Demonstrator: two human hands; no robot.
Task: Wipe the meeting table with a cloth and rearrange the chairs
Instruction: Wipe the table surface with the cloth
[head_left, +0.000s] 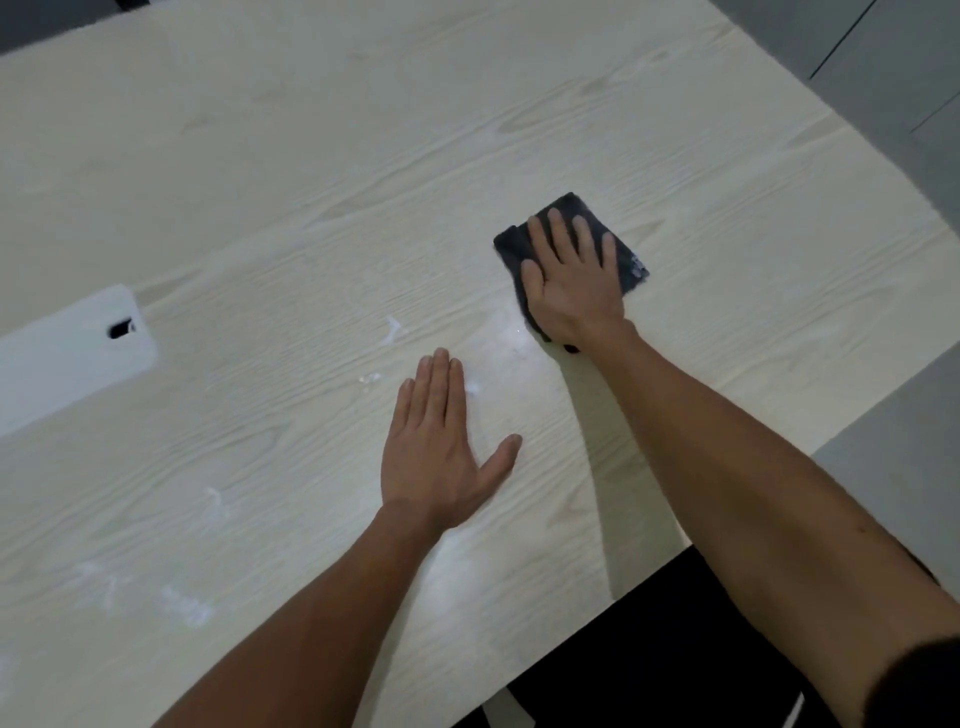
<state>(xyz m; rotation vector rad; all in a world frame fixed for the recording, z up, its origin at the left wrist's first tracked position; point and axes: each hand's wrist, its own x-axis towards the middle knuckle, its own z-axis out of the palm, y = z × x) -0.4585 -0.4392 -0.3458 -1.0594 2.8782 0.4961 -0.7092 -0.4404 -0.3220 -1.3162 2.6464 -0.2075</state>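
Cloth (626, 260): dark, folded, lying flat on the meeting table (260, 182) toward its right edge, pinned under the right hand (571, 286). No pinch is used; the palm is spread open, fingers extended on top. Left hand (441, 452) is laid flat and empty on bare wood, near the white smears (392, 332). Cloth is judged soft, light and limp, likely to bunch if pushed from one edge; best pressed across its middle. White panel (67, 353) is set at left.
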